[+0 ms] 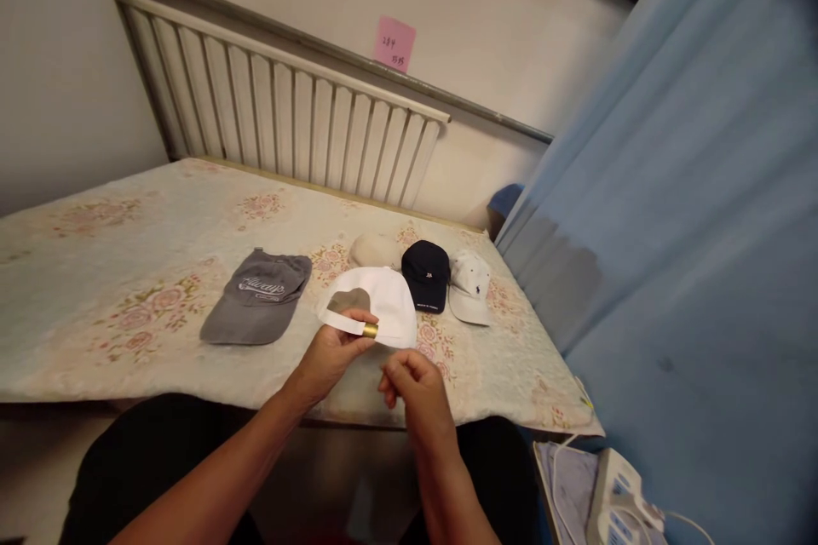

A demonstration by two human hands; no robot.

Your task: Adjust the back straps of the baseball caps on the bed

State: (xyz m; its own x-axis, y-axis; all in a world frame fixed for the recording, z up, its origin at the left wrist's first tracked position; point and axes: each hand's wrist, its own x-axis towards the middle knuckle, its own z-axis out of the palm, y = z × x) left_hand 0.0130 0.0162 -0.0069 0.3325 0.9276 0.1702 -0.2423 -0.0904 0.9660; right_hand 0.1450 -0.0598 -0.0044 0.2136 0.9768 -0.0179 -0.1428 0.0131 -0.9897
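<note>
A white cap (pixel 391 302) is raised in front of me with its back opening and strap turned toward me. My left hand (pixel 332 358) grips that strap between thumb and fingers, beside a gold-coloured buckle (pixel 370 330). Just below the cap's right edge, my right hand (pixel 415 383) is closed with its fingers curled, and no object shows in it. A grey cap (pixel 259 298) with white lettering lies to the left. Behind the white cap sits a cream cap (pixel 375 250), partly hidden. Right of it are a black cap (pixel 426 272) and an off-white cap (pixel 470 285) with a small dark emblem.
The caps lie on a flower-patterned cover (pixel 159 272). A radiator (pixel 287 106) runs along the wall behind, with a pink note (pixel 394 44) above it. A blue curtain (pixel 690 230) hangs at the right, over a power strip (pixel 617 490) with cables.
</note>
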